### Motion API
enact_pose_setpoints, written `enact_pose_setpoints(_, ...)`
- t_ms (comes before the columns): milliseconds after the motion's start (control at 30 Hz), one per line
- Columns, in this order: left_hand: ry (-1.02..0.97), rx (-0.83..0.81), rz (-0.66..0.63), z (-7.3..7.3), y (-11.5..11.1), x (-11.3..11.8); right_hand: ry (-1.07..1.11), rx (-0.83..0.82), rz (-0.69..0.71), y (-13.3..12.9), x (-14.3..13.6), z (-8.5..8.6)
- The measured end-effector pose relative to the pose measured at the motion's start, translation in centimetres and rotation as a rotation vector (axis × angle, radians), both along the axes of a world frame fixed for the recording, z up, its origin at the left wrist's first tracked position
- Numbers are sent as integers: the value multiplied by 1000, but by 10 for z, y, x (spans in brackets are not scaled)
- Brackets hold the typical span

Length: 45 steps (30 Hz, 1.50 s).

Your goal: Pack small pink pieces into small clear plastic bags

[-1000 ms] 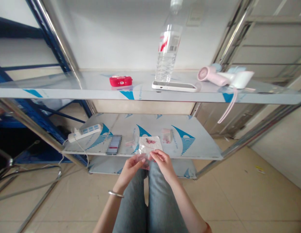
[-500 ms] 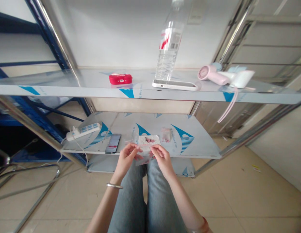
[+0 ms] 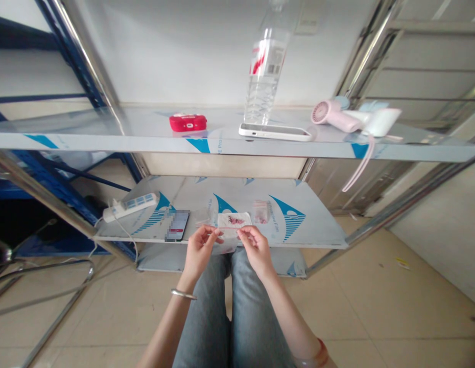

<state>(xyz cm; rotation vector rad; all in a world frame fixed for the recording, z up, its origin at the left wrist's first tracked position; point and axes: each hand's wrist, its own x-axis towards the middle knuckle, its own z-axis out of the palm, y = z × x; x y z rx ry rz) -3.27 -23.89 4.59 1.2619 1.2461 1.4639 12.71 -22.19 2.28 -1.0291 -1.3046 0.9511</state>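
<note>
Between my two hands hangs a small clear zip bag (image 3: pixel 227 245), its red-edged top stretched level above my knees. My left hand (image 3: pixel 202 245) pinches the bag's left upper corner, fingers closed. At the right upper corner my right hand (image 3: pixel 255 246) has the same kind of pinch. What the bag holds, if anything, cannot be made out. Just beyond lies a white pad (image 3: pixel 237 219) with small dark red pieces on it. Right of the pad is another clear bag (image 3: pixel 261 212) with reddish bits inside. A third clear bag (image 3: pixel 203 216) lies left of the pad.
On the lower shelf (image 3: pixel 317 220) are a phone (image 3: pixel 177 225) and a white power strip (image 3: pixel 130 206) with its cord. The upper shelf's edge (image 3: pixel 153 144) juts above, carrying a red case (image 3: pixel 188 122), a water bottle (image 3: pixel 264 76), a white-cased phone (image 3: pixel 275 132) and a pink handheld fan (image 3: pixel 335 116).
The bag's lower part has swung slightly forward and up, and its top edge now looks straighter between my fingers. Both hands keep their pinch in nearly the same place.
</note>
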Motion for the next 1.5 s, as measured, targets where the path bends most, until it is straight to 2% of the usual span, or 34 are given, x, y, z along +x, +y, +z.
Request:
enact_pose_setpoints(200, -72, -18, -80, 3, 0, 4, 25, 9, 9, -2, 1, 0)
enact_pose_setpoints(333, -26, -29, -129, 1, -1, 7, 9, 17, 29, -3, -3, -3)
enact_pose_setpoints(533, 14, -55, -64, -6, 0, 6, -23, 39, 22, -2, -6, -5)
enact_pose_setpoints(633, 26, -56, -73, -8, 2, 7, -36, 38, 30, -1, -6, -4)
enact_pose_setpoints(833, 10, -42, -108, -5, 4, 13, -47, 49, 37, -1, -5, -2)
enact_pose_setpoints(1000, 78, -22, -96, -2, 4, 16, -74, 63, 22, -2, -4, 2)
enact_pose_setpoints(1233, 113, -2, -59, -2, 7, 23, -74, 64, -41, -2, -4, -2)
enact_pose_setpoints(1500, 197, 36, 41, -4, 7, 35, -50, 53, -153, -3, -8, -5)
